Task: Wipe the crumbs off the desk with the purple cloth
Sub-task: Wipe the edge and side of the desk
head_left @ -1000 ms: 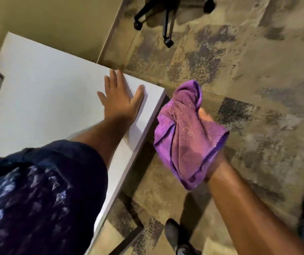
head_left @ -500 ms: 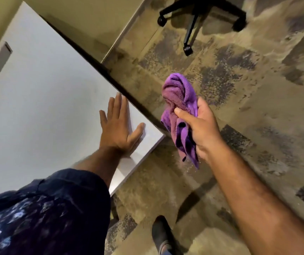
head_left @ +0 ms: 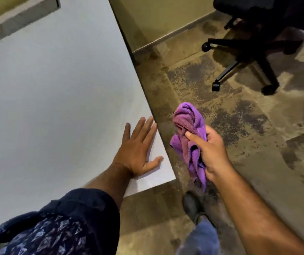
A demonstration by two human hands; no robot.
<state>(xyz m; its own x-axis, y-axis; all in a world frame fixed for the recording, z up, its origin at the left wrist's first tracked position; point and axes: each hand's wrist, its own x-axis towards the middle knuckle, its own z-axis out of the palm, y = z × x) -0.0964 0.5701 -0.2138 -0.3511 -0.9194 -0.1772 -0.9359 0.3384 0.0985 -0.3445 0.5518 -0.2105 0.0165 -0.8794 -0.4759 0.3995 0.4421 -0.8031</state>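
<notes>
The white desk (head_left: 55, 92) fills the left of the head view, its near right corner at centre. My left hand (head_left: 138, 150) lies flat on that corner, fingers spread, holding nothing. The purple cloth (head_left: 188, 129) is bunched up and hangs in the air over the floor, just right of the desk's edge. My right hand (head_left: 212, 153) grips it around the middle, thumb across the front. No crumbs show on the desk top.
A grey slot (head_left: 28, 17) sits in the desk near its far edge. A black office chair (head_left: 248, 52) with castors stands on the mottled carpet at upper right. My shoe (head_left: 191, 205) is on the floor below the cloth. A wall runs behind the desk.
The cloth went from spread over my right hand to bunched in its grip beside the desk. The view swung, showing more of the desk and chair. My left hand stayed on the corner.
</notes>
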